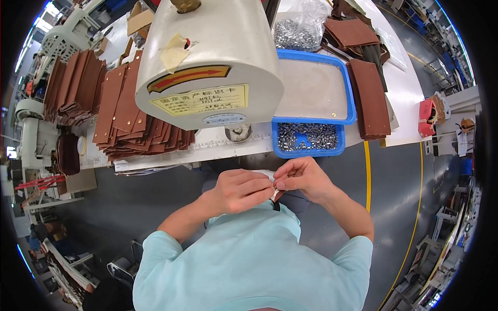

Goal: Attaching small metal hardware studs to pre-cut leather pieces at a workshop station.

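Both hands meet in front of my chest, just off the table's near edge. My left hand (244,191) is closed, its fingers curled and their tips pressed together by the right thumb. My right hand (306,180) pinches with thumb and forefinger at the same spot. What lies between the fingertips is small and mostly hidden. A sliver of a brown piece (280,195) shows just below the fingertips, and something white appears behind the fingers. Beyond the hands stands a blue tray of small shiny metal fasteners (311,150).
A large off-white machine head (207,67) juts over the table. Stacked brown leather pieces with rivets (116,103) lie to its left. At right are a larger blue-rimmed tray (350,93), a clear bag of metal parts (298,33) and more leather pieces (369,98).
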Tool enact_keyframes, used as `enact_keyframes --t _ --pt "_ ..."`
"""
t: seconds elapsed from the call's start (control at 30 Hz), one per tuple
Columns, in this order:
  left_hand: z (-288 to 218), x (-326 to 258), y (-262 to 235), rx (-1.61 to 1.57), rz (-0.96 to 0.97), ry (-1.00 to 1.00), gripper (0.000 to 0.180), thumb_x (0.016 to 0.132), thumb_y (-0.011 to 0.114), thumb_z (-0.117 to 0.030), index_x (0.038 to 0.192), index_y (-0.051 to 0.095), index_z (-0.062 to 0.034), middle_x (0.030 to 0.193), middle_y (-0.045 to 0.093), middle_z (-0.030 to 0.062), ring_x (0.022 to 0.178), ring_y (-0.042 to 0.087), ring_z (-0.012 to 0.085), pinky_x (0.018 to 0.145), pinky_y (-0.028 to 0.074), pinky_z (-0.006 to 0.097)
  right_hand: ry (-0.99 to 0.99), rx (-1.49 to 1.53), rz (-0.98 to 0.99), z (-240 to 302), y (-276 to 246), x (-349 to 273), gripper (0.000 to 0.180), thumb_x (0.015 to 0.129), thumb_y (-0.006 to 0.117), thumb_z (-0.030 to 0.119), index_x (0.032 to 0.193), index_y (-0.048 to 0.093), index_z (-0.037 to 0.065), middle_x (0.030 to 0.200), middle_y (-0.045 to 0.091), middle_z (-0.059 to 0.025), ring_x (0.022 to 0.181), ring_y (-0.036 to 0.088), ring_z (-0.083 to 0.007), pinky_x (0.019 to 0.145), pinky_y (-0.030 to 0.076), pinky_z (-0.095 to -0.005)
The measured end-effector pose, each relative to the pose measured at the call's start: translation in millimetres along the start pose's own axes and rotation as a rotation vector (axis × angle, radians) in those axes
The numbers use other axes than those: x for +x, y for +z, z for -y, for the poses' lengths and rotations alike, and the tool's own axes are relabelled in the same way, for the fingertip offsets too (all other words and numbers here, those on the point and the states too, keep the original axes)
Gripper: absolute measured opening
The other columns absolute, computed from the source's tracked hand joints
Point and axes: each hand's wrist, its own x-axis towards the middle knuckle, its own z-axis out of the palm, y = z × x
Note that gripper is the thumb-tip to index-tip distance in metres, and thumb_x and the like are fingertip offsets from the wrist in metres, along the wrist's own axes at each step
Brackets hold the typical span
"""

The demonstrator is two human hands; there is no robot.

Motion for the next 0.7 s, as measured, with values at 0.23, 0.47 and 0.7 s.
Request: enact_keyframes --t 0.23,0.47,0.7 --pt "0 -2 2 -0.007 0.002 -0.021 0.019 0.070 0.078 -0.009 0.087 0.070 -0.0057 0.088 0.069 0.0021 0.077 0.071 0.0157 0.058 0.055 0.025 -0.179 -0.231 0.024 -7 10 -9 0.010 0.095 0.069 0.000 0.103 0.070 -0.007 0.095 0.072 -0.0116 0.090 0.075 -0.0218 0.080 0.061 -0.0311" --pt "0 -2 2 0.010 -0.001 -0.006 0.020 0.070 0.078 -0.009 0.088 0.071 -0.0052 0.088 0.069 0.0031 0.075 0.070 0.0163 0.059 0.056 0.025 -0.614 -0.965 -0.134 -6 24 -19 0.012 0.087 0.073 -0.001 0.099 0.073 0.000 0.094 0.071 -0.0110 0.084 0.072 -0.0221 0.073 0.059 -0.0308" --pt "-1 -3 0 0.035 0.025 -0.002 0.020 0.068 0.077 -0.009 0.087 0.071 -0.0059 0.088 0.070 0.0032 0.078 0.070 0.0164 0.062 0.056 0.026 -0.918 -1.347 -0.262 -17 31 -23 0.018 0.081 0.075 0.000 0.099 0.075 0.000 0.096 0.073 -0.0115 0.084 0.071 -0.0262 0.071 0.060 -0.0349"
